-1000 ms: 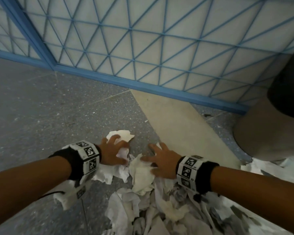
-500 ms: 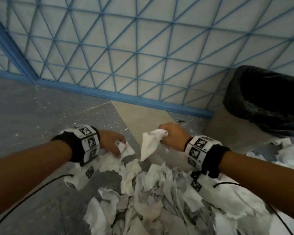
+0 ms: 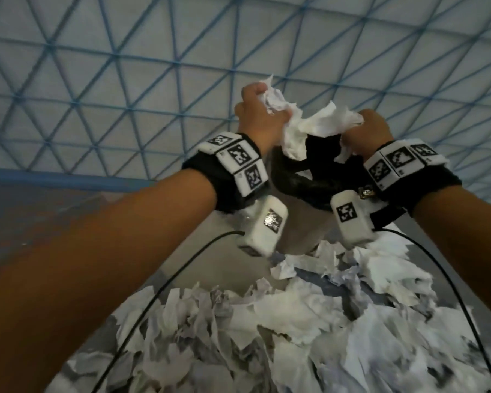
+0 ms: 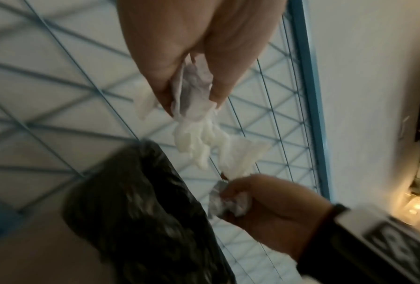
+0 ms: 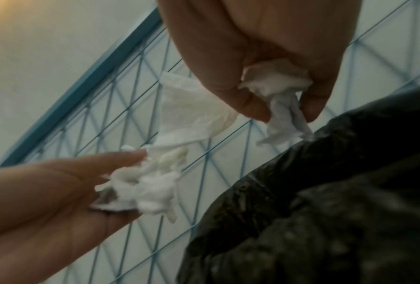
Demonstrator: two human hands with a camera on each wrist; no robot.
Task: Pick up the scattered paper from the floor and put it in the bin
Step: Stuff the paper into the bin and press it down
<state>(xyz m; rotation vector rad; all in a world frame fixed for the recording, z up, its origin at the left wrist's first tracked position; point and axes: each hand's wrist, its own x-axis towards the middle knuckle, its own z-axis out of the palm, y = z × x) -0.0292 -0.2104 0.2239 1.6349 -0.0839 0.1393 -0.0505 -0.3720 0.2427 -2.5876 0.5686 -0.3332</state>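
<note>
Both hands are now lifting clear of the floor, up from the paper heap they were reaching into a second ago, and are hovering together over the dark mouth of the bin. Up high, the left hand (image 3: 257, 114) is curling its fingers round a crumpled white paper wad (image 3: 278, 104), with loose ends trailing down below the palm; the left wrist view is showing thumb and fingers pinching that tissue-like sheet. Just beside it, the right hand (image 3: 369, 129) is gripping a second paper wad (image 3: 330, 123), fist closed, a ragged tail hanging beneath toward the liner. The two wads are nearly touching between the hands. Below them, the bin (image 3: 304, 231), pale-sided and lined with a black bag (image 3: 304, 182), is standing against a blue-gridded wall panel (image 3: 125, 80); its inside is reading only as dark, so whatever it is holding cannot be told. On the floor nearer the camera, the scattered paper (image 3: 281, 321) is lying in a thick heap, reaching up to the bin's base.
</note>
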